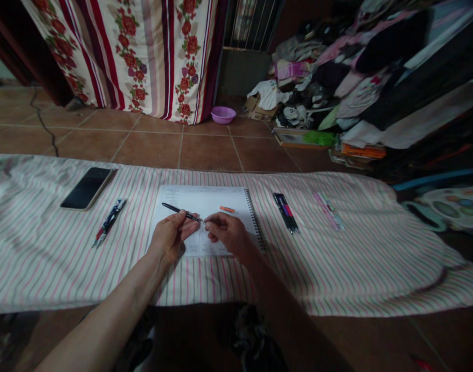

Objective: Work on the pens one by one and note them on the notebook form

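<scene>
My left hand (pixel 173 231) is closed around a slim black pen (pixel 172 207), held slanting over an open spiral notebook (pixel 205 195). The pen's clear-looking tip points right, toward my right hand (pixel 226 230). There the fingers are pinched together at that tip; whether they grip the tip itself or a tiny part is too small to tell. Just above my right hand, a small orange piece (pixel 226 208) lies on the page. The notebook's spiral binding runs down its right side, and its lower part is partly covered by my hands.
A striped cloth (pixel 337 268) covers the table. Left of the notebook lie a phone (pixel 87 188) and several pens (pixel 109 222). To the right are dark pens (pixel 286 213) and pastel pens (pixel 328 211). Beyond, a purple basin (pixel 223 114) and heaped clothes (pixel 298 67) occupy the floor.
</scene>
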Available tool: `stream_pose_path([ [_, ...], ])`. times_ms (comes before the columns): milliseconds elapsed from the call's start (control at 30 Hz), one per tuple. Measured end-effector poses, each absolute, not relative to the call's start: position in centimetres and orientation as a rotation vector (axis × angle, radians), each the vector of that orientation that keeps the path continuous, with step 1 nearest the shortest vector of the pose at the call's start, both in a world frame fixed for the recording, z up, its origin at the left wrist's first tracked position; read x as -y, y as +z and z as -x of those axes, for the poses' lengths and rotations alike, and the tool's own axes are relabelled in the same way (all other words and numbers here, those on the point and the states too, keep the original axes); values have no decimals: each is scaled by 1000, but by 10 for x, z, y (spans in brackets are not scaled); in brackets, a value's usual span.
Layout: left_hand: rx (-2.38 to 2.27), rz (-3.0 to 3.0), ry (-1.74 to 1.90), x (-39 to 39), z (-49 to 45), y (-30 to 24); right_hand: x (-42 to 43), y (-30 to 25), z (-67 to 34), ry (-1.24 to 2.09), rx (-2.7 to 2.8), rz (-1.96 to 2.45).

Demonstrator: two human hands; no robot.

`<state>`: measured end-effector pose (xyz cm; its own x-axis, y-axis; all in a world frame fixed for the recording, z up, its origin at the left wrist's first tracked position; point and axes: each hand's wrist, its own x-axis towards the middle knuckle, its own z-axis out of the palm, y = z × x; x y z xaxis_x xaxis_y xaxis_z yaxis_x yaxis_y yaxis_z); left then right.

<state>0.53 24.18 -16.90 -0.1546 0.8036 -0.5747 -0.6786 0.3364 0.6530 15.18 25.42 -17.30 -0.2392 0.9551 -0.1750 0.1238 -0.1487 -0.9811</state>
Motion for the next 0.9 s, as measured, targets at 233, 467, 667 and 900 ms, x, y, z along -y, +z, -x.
stream_pose_path([
  [233,-1126,-141,1304,-243,-1,-169,-254,-170,-154,1501,1408,1217],
  [467,-1119,-68,1281,-244,1,-163,-254,-168,-155,1524,1379,1197],
  [667,-1124,-38,1249,-246,3,-165,-254,-168,-157,1533,1382,1182],
  [900,-1133,-26,1274,-247,3,-162,-254,-169,-155,1498,1392,1180],
])
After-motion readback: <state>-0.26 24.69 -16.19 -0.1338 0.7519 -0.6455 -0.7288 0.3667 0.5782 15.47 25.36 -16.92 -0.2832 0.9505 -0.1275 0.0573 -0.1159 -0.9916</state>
